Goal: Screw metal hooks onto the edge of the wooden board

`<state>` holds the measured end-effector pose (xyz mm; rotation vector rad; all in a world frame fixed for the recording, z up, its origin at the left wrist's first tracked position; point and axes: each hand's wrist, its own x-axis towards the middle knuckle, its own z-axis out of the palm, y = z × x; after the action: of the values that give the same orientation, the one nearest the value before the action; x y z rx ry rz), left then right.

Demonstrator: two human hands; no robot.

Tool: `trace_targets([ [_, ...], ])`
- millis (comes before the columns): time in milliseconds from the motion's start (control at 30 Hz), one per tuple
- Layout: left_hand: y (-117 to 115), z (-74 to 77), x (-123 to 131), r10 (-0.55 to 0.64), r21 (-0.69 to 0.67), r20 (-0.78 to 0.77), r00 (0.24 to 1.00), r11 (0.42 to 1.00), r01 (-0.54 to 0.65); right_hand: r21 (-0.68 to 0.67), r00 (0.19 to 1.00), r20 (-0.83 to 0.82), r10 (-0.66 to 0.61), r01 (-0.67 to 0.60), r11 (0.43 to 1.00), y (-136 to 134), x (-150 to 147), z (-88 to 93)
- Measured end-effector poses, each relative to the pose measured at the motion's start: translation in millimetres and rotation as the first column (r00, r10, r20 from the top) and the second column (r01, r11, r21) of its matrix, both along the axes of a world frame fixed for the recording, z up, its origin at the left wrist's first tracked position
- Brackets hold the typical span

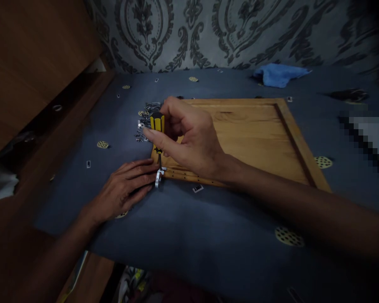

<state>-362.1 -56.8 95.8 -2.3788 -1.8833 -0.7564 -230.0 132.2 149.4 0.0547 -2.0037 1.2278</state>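
Note:
A yellow and black screwdriver stands nearly upright in my right hand, pinched between thumb and fingers. Its tip points down onto a small silver metal bracket at the near left corner of a framed wooden panel. Some small dark holes run along the panel's near edge. My left hand lies flat on the cloth with its fingers stretched out, their tips at the panel's corner and beside the bracket. Beyond the screwdriver, a pile of small metal hardware and screws is partly hidden by my right hand.
Blue patterned cloth covers the surface under the panel. A blue rag lies at the back right, near a dark object that I cannot make out. Wooden furniture borders the left side, and a patterned wall covering the back.

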Motion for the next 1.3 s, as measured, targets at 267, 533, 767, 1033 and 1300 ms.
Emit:
trace_targets([
  [267, 0, 3.9, 1, -0.001, -0.001, -0.019, 1.0, 1.0, 0.001, 0.088, 0.988, 0.027, 0.154, -0.156, 0.984, 6, 4, 7.0],
  [533, 2, 3.5, 1, -0.005, 0.004, -0.018, 1.0, 1.0, 0.006, 0.023, 0.87, 0.241, 0.431, -0.449, 0.893, 25, 9, 25.3],
  [767, 2, 3.9, 2, -0.004, 0.019, -0.021, 1.0, 1.0, 0.004, -0.093, 0.839, 0.242, 0.487, -0.479, 0.873, 28, 7, 23.3],
  [1033, 1, 2.6, 2, 0.004, -0.004, -0.021, 1.0, 1.0, -0.004, -0.013, 0.886, 0.183, 0.427, -0.432, 0.902, 21, 8, 16.3],
  [1300, 1, 5.4, 2, -0.01, -0.004, -0.054, 0.998, 1.0, 0.01, 0.054, 0.94, 0.168, 0.295, -0.308, 0.95, 14, 8, 16.7],
])
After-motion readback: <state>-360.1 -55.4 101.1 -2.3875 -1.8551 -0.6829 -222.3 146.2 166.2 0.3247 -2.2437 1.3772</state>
